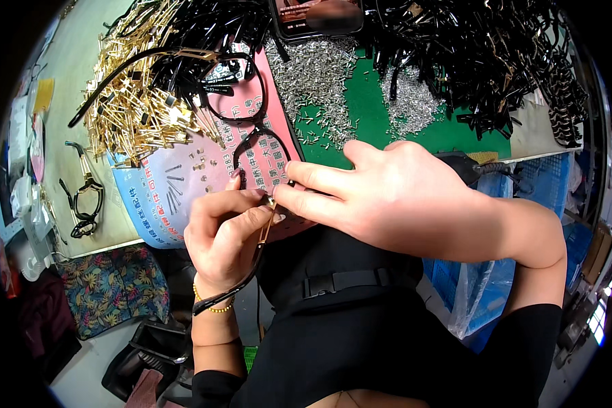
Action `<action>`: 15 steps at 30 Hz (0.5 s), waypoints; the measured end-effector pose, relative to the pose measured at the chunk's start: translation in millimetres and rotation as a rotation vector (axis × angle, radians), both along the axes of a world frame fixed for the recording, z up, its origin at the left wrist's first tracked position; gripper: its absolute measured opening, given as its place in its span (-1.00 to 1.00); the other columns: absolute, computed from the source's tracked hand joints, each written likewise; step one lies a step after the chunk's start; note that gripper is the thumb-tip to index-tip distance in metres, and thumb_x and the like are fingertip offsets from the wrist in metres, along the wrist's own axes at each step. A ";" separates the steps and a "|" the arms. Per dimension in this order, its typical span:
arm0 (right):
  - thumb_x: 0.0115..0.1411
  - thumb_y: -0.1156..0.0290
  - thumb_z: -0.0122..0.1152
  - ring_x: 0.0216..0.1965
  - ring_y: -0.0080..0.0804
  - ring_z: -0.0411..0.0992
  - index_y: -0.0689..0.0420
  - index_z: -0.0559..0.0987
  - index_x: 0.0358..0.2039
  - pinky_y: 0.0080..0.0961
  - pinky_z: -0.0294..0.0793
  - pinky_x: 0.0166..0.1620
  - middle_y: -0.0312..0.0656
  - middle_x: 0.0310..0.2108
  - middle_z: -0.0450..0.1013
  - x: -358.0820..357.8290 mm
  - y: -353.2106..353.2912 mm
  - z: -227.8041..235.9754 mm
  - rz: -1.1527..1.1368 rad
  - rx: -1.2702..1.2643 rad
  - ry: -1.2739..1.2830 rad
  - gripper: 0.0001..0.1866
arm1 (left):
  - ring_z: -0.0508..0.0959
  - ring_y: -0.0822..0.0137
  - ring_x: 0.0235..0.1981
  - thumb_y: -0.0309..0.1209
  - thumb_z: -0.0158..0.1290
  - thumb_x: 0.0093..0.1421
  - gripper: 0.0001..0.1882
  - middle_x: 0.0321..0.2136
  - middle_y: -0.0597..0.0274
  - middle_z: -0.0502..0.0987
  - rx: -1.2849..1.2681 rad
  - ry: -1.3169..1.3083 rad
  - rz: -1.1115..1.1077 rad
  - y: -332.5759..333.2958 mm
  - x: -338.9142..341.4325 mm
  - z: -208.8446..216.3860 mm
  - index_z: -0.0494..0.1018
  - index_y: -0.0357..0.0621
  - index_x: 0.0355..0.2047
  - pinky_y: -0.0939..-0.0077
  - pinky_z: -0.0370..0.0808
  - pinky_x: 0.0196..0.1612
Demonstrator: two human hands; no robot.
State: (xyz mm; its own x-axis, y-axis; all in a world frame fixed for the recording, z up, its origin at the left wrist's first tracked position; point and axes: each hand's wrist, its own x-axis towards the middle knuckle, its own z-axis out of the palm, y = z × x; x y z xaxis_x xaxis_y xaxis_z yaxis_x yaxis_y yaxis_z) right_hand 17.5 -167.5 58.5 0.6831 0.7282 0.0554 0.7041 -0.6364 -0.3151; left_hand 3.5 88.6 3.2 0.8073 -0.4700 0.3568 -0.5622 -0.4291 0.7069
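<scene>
A pair of black-rimmed eyeglasses (pixel 257 124) is held up above the table's front edge, one temple reaching away to the upper left. My left hand (pixel 221 234) is closed, its thumb and fingers pinching the other temple (pixel 260 239), gold with a dark tip, close to the hinge. That temple's tip hangs down over my left wrist. From the right, my right hand (pixel 381 187) grips the corner of the rim between its fingertips, touching the same hinge area. The fingers of both hands partly hide the joint; whether a screw sits there cannot be made out.
Gold-coloured temples (pixel 126 102) lie heaped at the far left, black ones (pixel 469 54) at the far right. Small silver pieces (pixel 319 75) cover part of a green mat (pixel 362 88). Beyond stands a phone (pixel 319 17). More eyeglasses (pixel 85 197) lie left of a printed sheet (pixel 139 204).
</scene>
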 end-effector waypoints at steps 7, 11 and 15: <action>0.14 0.30 0.19 -0.43 -0.49 0.48 0.04 0.60 -0.12 -0.64 0.41 -0.61 -0.36 -0.09 0.55 -4.3 8.1 -18.4 -0.044 -0.054 -0.315 -0.71 | 0.63 0.23 -0.24 -0.74 0.32 -0.02 -0.66 -0.26 0.21 0.36 -0.054 -0.013 0.020 -4.9 0.5 -5.1 0.49 -0.16 -0.28 -0.07 0.52 0.16; 0.24 0.25 0.23 -0.37 -0.36 0.56 0.04 0.56 -0.09 -0.49 0.52 -0.53 -0.24 -0.11 0.50 -10.3 -3.8 8.3 -0.221 0.116 0.058 -0.73 | 0.60 0.12 -0.13 -0.68 0.31 0.00 -0.69 -0.16 0.11 0.48 -0.026 -0.158 0.073 -7.8 1.5 -9.3 0.56 -0.16 -0.24 -0.06 0.48 0.18; 0.33 0.35 0.19 -0.25 -0.13 0.58 0.18 0.54 -0.06 -0.27 0.57 -0.20 -0.12 -0.14 0.53 -0.4 -2.3 -7.0 -0.287 0.589 0.598 -0.76 | 0.65 0.06 -0.25 -0.50 0.29 0.02 -0.72 -0.20 0.08 0.59 -0.317 -0.185 -0.028 -1.5 -2.5 49.6 0.52 -0.14 -0.22 0.06 0.59 -0.07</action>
State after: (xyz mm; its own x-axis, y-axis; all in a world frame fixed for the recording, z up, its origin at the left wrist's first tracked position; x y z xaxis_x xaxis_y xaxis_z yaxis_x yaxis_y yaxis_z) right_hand 17.1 -169.9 51.6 0.8697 0.4902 -0.0576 0.1550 -0.3820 -0.9111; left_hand 1.0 87.1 52.9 0.7039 -0.3333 0.6273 -0.7015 -0.1874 0.6876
